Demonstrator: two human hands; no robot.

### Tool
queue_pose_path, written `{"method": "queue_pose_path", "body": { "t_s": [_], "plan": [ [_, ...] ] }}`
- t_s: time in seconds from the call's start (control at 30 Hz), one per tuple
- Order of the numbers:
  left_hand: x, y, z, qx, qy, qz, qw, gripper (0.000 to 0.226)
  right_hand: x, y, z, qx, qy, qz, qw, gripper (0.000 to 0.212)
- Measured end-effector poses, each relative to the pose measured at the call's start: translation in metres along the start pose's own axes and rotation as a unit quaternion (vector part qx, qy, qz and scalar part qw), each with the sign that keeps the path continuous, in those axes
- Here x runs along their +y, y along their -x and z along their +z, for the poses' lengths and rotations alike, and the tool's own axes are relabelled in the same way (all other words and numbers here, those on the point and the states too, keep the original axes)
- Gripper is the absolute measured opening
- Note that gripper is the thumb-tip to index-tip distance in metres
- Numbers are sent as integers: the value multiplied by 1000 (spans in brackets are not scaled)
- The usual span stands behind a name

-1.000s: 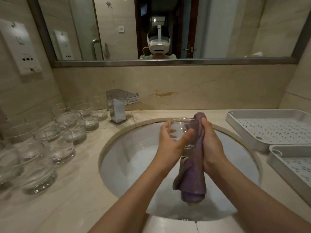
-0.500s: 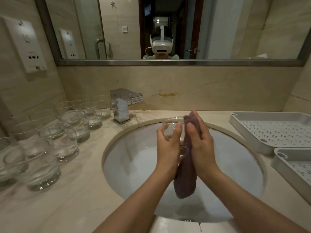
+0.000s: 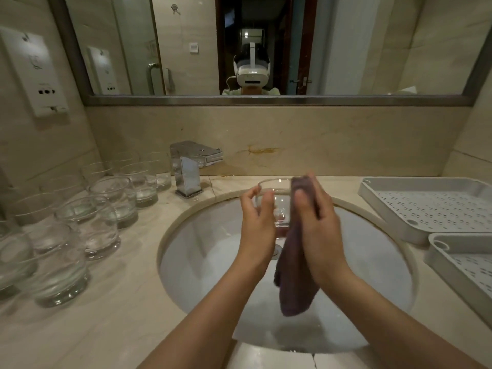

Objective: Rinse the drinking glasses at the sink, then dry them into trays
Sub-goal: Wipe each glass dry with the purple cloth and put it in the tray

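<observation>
Over the round white basin [image 3: 202,262]: left hand [image 3: 257,225] curls thumb and fingers round a clear tumbler [image 3: 275,201], upright. Right hand [image 3: 320,230] presses a limp purple cloth [image 3: 294,275] against the glass's side, fingers apparently together, blurred. Perforated white plastic trays [image 3: 426,203] right; clear glasses [image 3: 106,209] left, chrome faucet [image 3: 189,166] behind.
</observation>
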State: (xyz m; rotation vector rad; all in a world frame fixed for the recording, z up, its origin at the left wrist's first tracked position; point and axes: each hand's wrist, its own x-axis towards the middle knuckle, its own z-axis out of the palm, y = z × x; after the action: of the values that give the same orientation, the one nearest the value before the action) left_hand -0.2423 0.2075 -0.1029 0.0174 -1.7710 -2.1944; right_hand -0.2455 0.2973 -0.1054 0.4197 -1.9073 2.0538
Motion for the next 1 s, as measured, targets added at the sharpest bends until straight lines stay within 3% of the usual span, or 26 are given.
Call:
{"method": "queue_pose_path", "body": {
  "t_s": [0.07,0.13,0.27,0.33,0.4,0.5,0.57,0.67,0.77,0.87,0.93,1.0],
  "plan": [
    [-3,-3,-3,35,37,-38,998,38,4,12,9,-21,136,-108,985,47],
    [-6,-4,-3,53,36,-42,997,45,12,14,15,-25,168,-146,974,43],
    [-3,6,6,23,30,-51,998,52,5,-8,4,-2,-49,36,998,31],
    [-3,11,11,-11,21,-55,998,58,5,-16,-6,6,-194,175,965,35],
    [-3,13,11,-34,7,-47,998,67,5,-18,-13,4,-249,273,929,44],
    [0,13,7,-80,-35,-48,995,85,-1,-18,-16,21,-259,312,914,41],
    [1,13,5,-95,-67,-44,992,92,-6,-17,-16,31,-255,302,918,36],
    [0,7,1,-52,-95,-26,994,75,-13,-16,-12,25,-196,244,949,35],
    [1,5,-2,-17,-57,-10,998,61,-13,-7,-3,-12,-5,63,998,44],
    [-3,6,0,1,-14,-21,1000,44,1,4,7,-13,148,-95,984,53],
    [-6,5,2,15,-13,-28,999,40,9,4,11,-7,159,-127,979,51],
    [-8,5,5,13,-16,-35,999,49,9,-2,7,-3,99,-79,992,42]
  ]
}}
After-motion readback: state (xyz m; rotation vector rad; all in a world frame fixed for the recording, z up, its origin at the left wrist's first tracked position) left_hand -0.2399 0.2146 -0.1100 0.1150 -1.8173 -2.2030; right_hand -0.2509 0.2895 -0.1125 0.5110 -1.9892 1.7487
